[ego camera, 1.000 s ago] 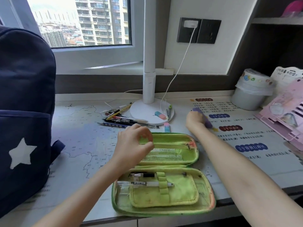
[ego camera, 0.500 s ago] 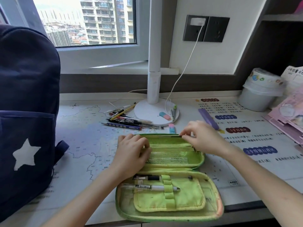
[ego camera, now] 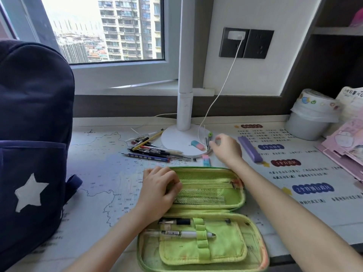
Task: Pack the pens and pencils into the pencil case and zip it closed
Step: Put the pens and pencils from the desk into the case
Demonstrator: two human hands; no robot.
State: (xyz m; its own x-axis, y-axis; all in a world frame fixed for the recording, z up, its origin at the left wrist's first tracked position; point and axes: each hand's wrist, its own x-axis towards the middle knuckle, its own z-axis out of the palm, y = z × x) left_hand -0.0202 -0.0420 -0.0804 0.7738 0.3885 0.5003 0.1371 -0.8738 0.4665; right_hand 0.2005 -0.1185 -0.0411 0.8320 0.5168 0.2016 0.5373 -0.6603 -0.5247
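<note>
The green pencil case [ego camera: 212,195] lies open on the desk, mesh-pocket half at the back. Its near half holds a white pen [ego camera: 182,234] in an elastic loop and a black pen [ego camera: 174,221]. My left hand [ego camera: 159,185] grips the left end of the mesh half. A pile of several pens and pencils [ego camera: 155,151] lies behind the case, left of the lamp base. My right hand [ego camera: 227,148] reaches to the metal compass [ego camera: 207,141] on the lamp base; its fingertips are curled at the compass, and whether they grip it is unclear.
A white lamp base [ego camera: 176,139] with a blue-pink eraser [ego camera: 197,145] stands behind the case; a second eraser [ego camera: 206,160] and a purple box [ego camera: 249,152] lie nearby. A navy backpack [ego camera: 33,134] fills the left. A white bin [ego camera: 312,114] and pink papers [ego camera: 345,146] sit right.
My right hand left the case's back edge and moved up and right to the compass on the lamp base. My left hand stays on the case's left end.
</note>
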